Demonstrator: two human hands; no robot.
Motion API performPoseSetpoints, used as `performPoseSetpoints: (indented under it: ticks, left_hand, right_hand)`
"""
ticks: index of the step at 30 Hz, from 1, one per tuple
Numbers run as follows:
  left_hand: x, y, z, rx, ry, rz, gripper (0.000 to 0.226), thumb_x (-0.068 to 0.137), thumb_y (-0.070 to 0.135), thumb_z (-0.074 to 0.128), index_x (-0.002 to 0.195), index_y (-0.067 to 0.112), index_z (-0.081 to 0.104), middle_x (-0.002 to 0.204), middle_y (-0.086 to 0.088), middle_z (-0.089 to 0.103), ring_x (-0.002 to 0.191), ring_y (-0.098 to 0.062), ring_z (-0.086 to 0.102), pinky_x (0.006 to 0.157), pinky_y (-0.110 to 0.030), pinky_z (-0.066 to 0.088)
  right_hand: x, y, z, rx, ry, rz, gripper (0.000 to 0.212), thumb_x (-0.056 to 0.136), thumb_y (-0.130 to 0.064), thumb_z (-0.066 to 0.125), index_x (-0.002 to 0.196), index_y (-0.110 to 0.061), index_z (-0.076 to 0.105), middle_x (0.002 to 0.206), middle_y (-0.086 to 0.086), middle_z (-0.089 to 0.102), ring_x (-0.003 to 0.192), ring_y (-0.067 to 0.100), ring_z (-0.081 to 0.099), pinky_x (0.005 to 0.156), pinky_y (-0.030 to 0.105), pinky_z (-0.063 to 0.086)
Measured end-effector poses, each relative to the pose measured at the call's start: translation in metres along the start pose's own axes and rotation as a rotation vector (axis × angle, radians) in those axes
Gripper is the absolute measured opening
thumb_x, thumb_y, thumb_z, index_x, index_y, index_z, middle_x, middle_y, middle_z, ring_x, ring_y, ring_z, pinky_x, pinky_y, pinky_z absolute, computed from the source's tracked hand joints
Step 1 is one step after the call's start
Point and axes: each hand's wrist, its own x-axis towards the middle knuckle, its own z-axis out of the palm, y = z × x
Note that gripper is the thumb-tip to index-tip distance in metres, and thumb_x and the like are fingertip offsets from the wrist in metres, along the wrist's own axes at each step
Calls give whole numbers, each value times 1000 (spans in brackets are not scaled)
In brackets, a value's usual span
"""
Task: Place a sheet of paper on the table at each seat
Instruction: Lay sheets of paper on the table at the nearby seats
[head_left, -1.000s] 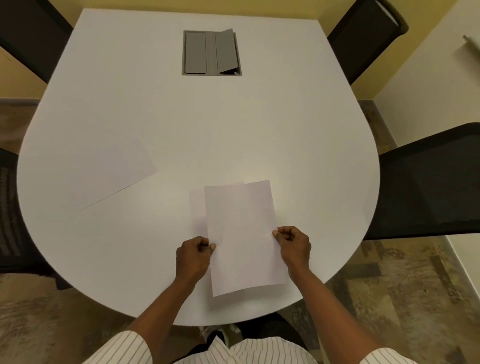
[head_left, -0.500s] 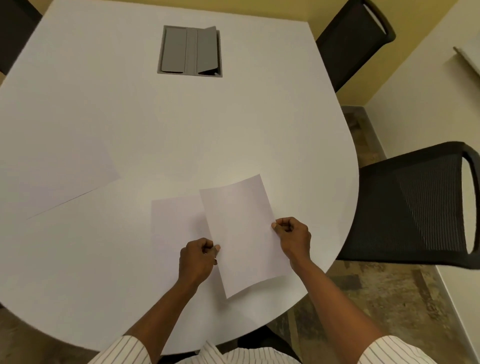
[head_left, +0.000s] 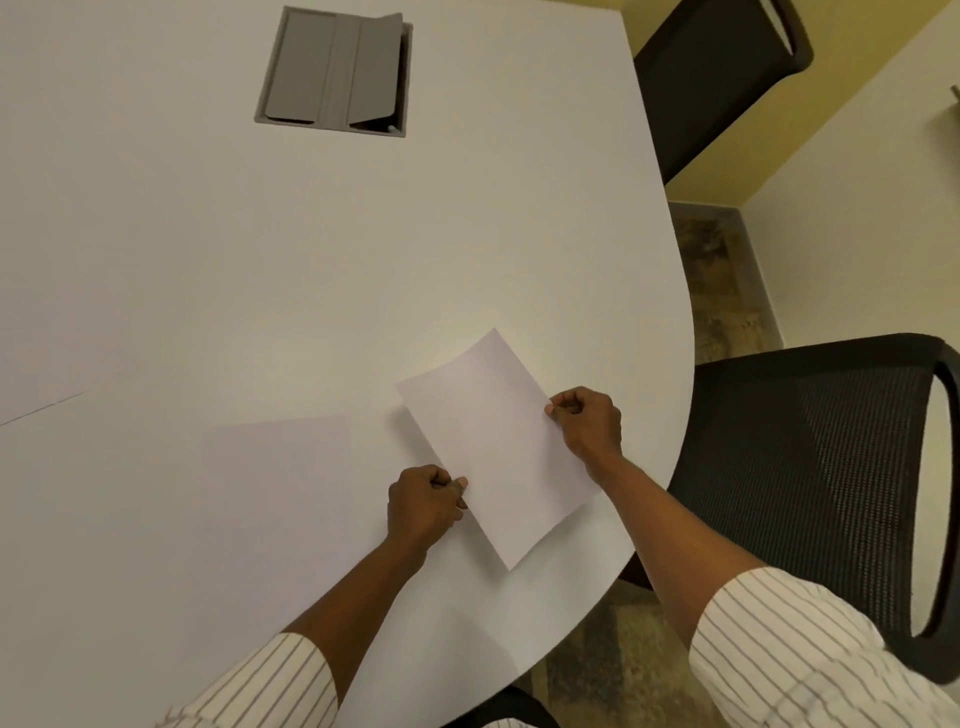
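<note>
I hold a white sheet of paper (head_left: 493, 441) just above the white table (head_left: 363, 234), near its right edge and turned at an angle. My left hand (head_left: 423, 504) pinches its left long edge and my right hand (head_left: 589, 423) pinches its right long edge. A second sheet (head_left: 275, 467) lies flat on the table to the left of my hands. The corner of a third sheet (head_left: 26, 395) shows at the far left edge.
A black mesh chair (head_left: 810, 467) stands close to the table's right edge, beside the held sheet. Another black chair (head_left: 717, 67) is at the back right. A grey cable hatch (head_left: 335, 73) is set into the table's far middle.
Both hands have carried the held sheet to the right, off the sheet that now lies flat, and turned it toward the right-hand chair. The view has swung right too.
</note>
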Motion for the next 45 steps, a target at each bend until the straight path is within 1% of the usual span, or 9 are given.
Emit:
performPoseSetpoints:
  ticks: [2,6,11,17,23,28,34,40,45]
  left_hand:
    - [9,11,11,-39,-21,-37,25,98,20,79,86,-2,75,73,-10,81,69,-28,80,76,-41,69]
    - [24,29,28,-27,-37,-59,25,98,17,77,88,-5,73,76,-12,81,62,-18,73,71,-36,66]
    - [45,46,48,6,-66,-77,25,98,18,77,76,8,68,74,-10,81,59,-16,70,70,-36,65]
    - [66,61,68,-65,-102,-179,23,98,19,77,80,5,73,76,-9,82,62,-20,74,71,-39,68]
    - [77,71,86,-181,-89,-322,18,97,17,78,86,3,76,78,-13,82,63,-24,74,66,-35,67]
    - [82,72,95,-197,-73,-407,14,94,12,81,91,-1,77,74,-14,81,54,-22,73,50,-28,58]
    - [85,68,103,-183,-32,-436,17,93,11,81,84,-1,75,70,-17,76,55,-28,67,51,-30,55]
    - [84,70,109,-135,-22,-421,19,94,13,80,87,-4,77,73,-19,77,54,-28,67,62,-34,60]
    - [83,72,113,-73,-21,-412,21,94,17,79,93,-4,78,78,-19,80,51,-25,67,49,-28,57]
  right_hand:
    - [19,-4,-7,-23,-2,-8,10,93,-20,83,102,-15,82,101,5,81,100,26,76,93,45,63]
    - [53,-12,-20,-71,-11,-10,11,93,-18,83,103,-14,82,100,6,81,100,26,75,95,45,62]
    - [86,-16,-26,-144,-25,-21,10,93,-19,82,102,-15,82,98,6,80,99,27,74,90,42,60]
    - [115,-19,-25,-198,-37,-45,10,93,-21,82,101,-16,81,97,4,80,97,27,73,90,44,61]
    - [135,-14,-23,-236,-29,-73,11,92,-25,83,98,-16,79,94,4,79,92,28,73,79,36,54]
    - [145,-11,-24,-255,-35,-114,13,91,-26,84,97,-16,78,97,2,80,93,26,72,82,38,57]
    - [152,-13,-19,-302,-60,-186,12,91,-26,82,95,-16,77,102,3,76,98,25,69,86,43,57]
    - [158,-11,-14,-322,-73,-220,12,91,-25,82,96,-15,77,103,5,74,102,27,67,85,41,54]
    - [162,-10,-11,-358,-60,-245,15,93,-26,82,100,-13,78,107,8,73,108,30,65,94,46,53]
